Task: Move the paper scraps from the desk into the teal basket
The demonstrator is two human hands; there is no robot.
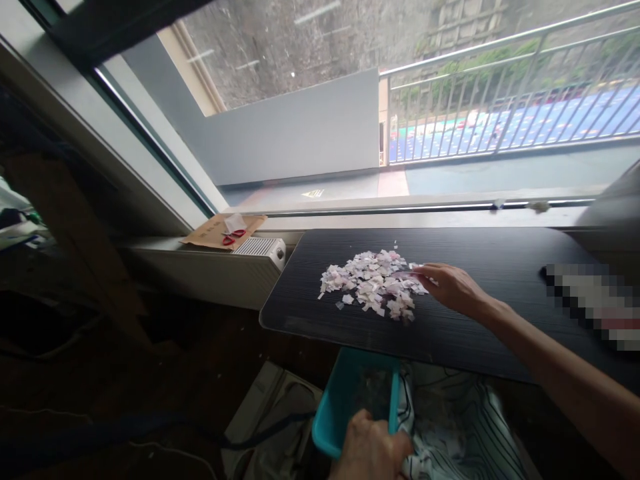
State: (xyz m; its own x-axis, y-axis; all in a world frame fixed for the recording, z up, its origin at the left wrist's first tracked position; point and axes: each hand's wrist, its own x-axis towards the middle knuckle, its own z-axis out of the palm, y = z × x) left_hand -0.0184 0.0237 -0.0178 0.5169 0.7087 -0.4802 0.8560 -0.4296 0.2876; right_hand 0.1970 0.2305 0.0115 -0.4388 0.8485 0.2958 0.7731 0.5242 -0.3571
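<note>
A pile of small white and pink paper scraps (373,283) lies on a black tabletop (450,333). My right hand (450,287) rests at the pile's right edge, fingers stretched toward the scraps, holding nothing that I can see. Below the table's near edge, my left hand (370,447) is closed on the rim of a teal plastic tray (350,397), which hangs under the edge in front of the pile.
A brown envelope (215,233) with red scissors (233,237) lies on the window ledge at left, beside a white radiator (260,250). A blurred object (595,303) sits on the table at right. Striped cloth (450,427) lies under the table.
</note>
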